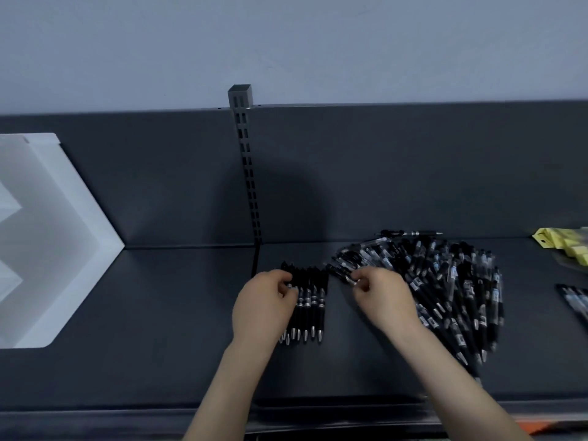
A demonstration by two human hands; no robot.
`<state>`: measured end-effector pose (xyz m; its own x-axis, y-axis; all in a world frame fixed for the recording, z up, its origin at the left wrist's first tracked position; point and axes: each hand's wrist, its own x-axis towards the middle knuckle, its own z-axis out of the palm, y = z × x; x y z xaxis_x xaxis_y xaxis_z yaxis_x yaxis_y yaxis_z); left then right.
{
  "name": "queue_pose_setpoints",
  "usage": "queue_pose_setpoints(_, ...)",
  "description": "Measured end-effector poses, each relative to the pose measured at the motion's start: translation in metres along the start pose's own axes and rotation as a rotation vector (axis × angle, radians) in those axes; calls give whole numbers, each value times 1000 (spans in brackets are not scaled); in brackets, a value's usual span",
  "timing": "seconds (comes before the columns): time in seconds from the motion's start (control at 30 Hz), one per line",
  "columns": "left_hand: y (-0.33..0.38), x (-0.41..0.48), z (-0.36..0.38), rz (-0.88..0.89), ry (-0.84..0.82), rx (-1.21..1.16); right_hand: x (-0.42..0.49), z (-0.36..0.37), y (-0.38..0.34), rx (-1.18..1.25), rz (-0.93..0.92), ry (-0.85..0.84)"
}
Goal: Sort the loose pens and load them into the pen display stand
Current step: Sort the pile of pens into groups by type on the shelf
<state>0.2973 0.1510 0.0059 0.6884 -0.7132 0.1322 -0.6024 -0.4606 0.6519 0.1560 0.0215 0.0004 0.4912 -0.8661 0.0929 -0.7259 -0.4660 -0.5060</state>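
Few sorted pens (310,300) sit gripped in my left hand (264,300); right hand (381,297) pinches one pen (348,276) from the big 3 o'clock pile (451,281).

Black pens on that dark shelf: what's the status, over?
Left hand grips neat row of black click pens. Right hand pinches one pen from loose black pile. Yellow packets far right, apart.

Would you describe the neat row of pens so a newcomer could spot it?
On the dark shelf, just right of the slotted upright, the left hand holds a row of pens. Unlike the jumbled pile to its right, these lie parallel, tips nearest the viewer.
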Motion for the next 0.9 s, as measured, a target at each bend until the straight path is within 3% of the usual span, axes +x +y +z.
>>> queue_pose_setpoints(0.07,12,-2,8,20,-15,-11,8,-10,3,-164,-35,27)
queue_pose_setpoints(0.17,26,-5,21,34,-32,-13,16,-15,2,-382,-82,-68)
queue_pose_setpoints(0.4,46,-12,45,-10,-108,57,26,-8,7,-572,-114,-237)
queue_pose_setpoints(0.63,63,-11,61,-57,-103,165,20,-19,17,-398,-141,-455)
queue_pose_setpoints(0.9,79,-7,81,-115,-109,297,8,-26,38,-74,-101,-324)
